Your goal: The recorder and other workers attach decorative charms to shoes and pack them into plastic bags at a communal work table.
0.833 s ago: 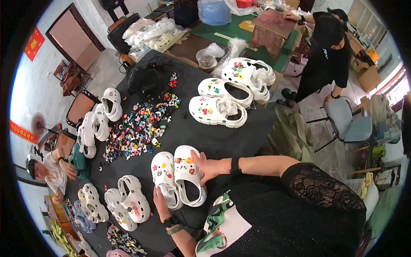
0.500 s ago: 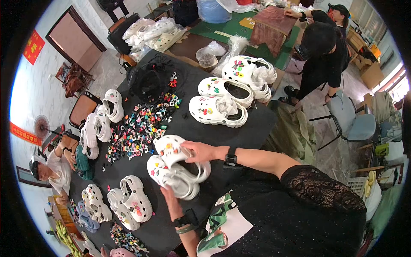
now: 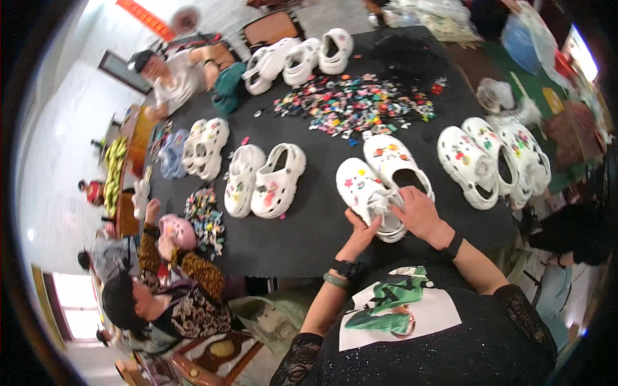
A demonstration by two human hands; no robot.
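Observation:
Two white clogs with colourful charms on their toes lie side by side before me on the black table (image 3: 290, 244), toes pointing away. My left hand (image 3: 362, 235) is closed round the heel side of the left clog (image 3: 356, 185), thumb along its edge. Over the same clog's opening, the fingers of my right hand (image 3: 421, 217) are bent at the strap and the crumpled clear plastic stuffing. What exactly those fingertips pinch is hard to make out. The right clog (image 3: 386, 151) touches its mate, and its heel lies beside my right hand.
Loose charms (image 3: 360, 106) cover the table beyond the clogs; a smaller charm heap (image 3: 205, 215) lies left. More white clogs stand left (image 3: 280, 180), right (image 3: 467, 164) and at the far edge (image 3: 302, 61). One co-worker (image 3: 170, 80) sits opposite; another (image 3: 154, 299) handles a pink clog (image 3: 177, 231).
The view has swung toward the left. My right hand has gone from the right clog's upper to the left clog's heel opening. My left hand stays at the left clog's heel.

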